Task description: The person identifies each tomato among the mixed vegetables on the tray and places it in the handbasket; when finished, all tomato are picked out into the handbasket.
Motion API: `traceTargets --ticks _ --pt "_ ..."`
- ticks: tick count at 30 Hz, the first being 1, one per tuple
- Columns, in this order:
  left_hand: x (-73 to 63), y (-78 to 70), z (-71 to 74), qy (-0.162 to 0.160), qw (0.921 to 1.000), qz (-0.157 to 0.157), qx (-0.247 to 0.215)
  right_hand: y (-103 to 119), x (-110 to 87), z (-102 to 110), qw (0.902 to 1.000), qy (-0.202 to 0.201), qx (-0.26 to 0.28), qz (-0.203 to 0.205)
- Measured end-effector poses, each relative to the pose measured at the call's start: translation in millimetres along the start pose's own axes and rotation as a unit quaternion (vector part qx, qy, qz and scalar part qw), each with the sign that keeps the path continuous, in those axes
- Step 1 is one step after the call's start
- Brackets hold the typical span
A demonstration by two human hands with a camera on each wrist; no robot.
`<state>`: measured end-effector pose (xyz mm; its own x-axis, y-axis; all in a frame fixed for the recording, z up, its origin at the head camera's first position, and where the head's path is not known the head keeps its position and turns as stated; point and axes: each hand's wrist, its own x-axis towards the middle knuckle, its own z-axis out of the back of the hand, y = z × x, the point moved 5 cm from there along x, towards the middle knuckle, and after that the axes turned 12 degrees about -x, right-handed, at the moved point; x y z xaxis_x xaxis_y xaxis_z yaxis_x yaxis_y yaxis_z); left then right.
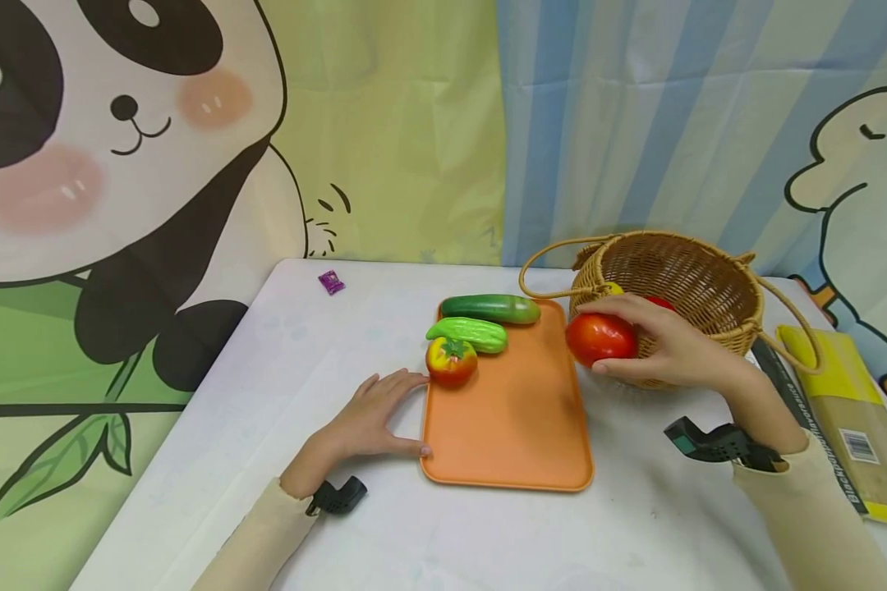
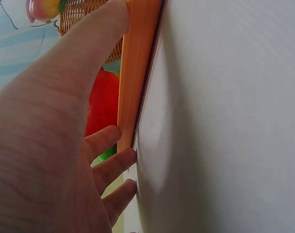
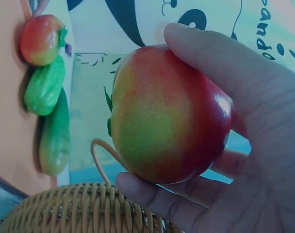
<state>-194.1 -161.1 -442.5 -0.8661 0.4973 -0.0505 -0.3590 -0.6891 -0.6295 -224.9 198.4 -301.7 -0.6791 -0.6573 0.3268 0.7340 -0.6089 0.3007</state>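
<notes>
My right hand point(image 1: 654, 341) grips a red tomato point(image 1: 601, 338) just in front of the wicker basket point(image 1: 710, 328). Its yellow-green patch and green leaves show in the right wrist view, with thumb and fingers curled round the tomato point(image 3: 169, 116). At the left edge of the orange tray point(image 1: 513, 427), my left hand point(image 1: 373, 419) has its fingers spread, with thumb and fingertips at the rim. On the tray lie a dark green cucumber point(image 1: 491, 309), a lighter green bumpy vegetable point(image 1: 469, 334) and a red-yellow tomato point(image 1: 452, 364), in a column along the left side.
Inside the basket, a red item point(image 1: 659, 303) and a yellow one point(image 1: 613, 289) are partly hidden. A yellow-and-clear package point(image 1: 850, 419) lies at the right edge of the table. Towards the back left is a small purple wrapped packet point(image 1: 332, 282). Printed curtains hang behind.
</notes>
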Motion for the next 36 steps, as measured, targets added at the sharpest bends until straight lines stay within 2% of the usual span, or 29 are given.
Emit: traceTargets --ticks 15,20,27,36 --pt "0.5 0.3 -0.8 0.004 1.0000 0.006 -0.003 -7 -8.0 21 0.9992 -0.036 -0.019 -0.001" --pt "-0.1 -1.7 0.4 0.001 1.0000 0.000 -0.004 -9 -11.2 28 0.9985 -0.047 -0.022 -0.019" --pt "-0.3 -2.4 0.9 -0.001 1.0000 0.000 -0.004 -16 -15.2 34 0.9956 -0.052 -0.039 -0.069" --pt "0.0 -2.1 0.7 0.000 1.0000 0.001 -0.003 -27 -20.5 41 0.9918 -0.094 -0.016 -0.086"
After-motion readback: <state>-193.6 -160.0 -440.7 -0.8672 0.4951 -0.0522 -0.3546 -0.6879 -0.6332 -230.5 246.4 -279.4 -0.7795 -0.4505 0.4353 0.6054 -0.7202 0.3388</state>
